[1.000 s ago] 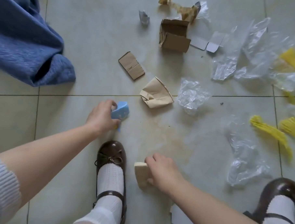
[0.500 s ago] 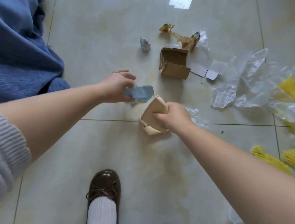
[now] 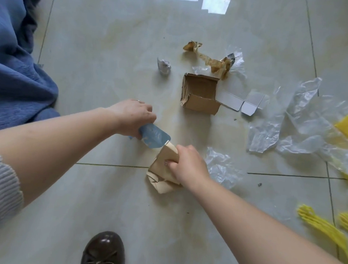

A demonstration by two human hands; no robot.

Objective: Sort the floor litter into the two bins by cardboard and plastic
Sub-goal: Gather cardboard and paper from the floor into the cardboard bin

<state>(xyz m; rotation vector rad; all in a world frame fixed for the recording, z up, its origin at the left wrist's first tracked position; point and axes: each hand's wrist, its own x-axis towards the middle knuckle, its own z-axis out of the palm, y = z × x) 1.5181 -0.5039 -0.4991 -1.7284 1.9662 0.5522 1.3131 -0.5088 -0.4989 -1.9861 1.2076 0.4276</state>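
My left hand (image 3: 132,118) is closed on a light blue card piece (image 3: 155,138) that sticks out toward the right. Just below it, my right hand (image 3: 187,166) grips a small beige cardboard piece (image 3: 170,150) together with the top of a folded tan cardboard (image 3: 160,179) that lies on the floor tiles. The blue piece's tip touches the beige piece. An open brown cardboard box (image 3: 200,95) lies beyond both hands. No bin is in view.
Clear plastic wrap (image 3: 222,170) lies right of my right hand, with larger sheets (image 3: 289,121) further right. Also on the floor are yellow strips (image 3: 320,224), white card flaps (image 3: 240,100), crumpled brown paper (image 3: 209,60) and a foil wad (image 3: 163,66). Blue fabric (image 3: 16,75) at left, my shoe (image 3: 104,250) below.
My right hand carried the beige piece up from near my shoe and closed on the folded tan cardboard. My left hand moved up-right with the blue piece; the flat brown cardboard there is out of sight.
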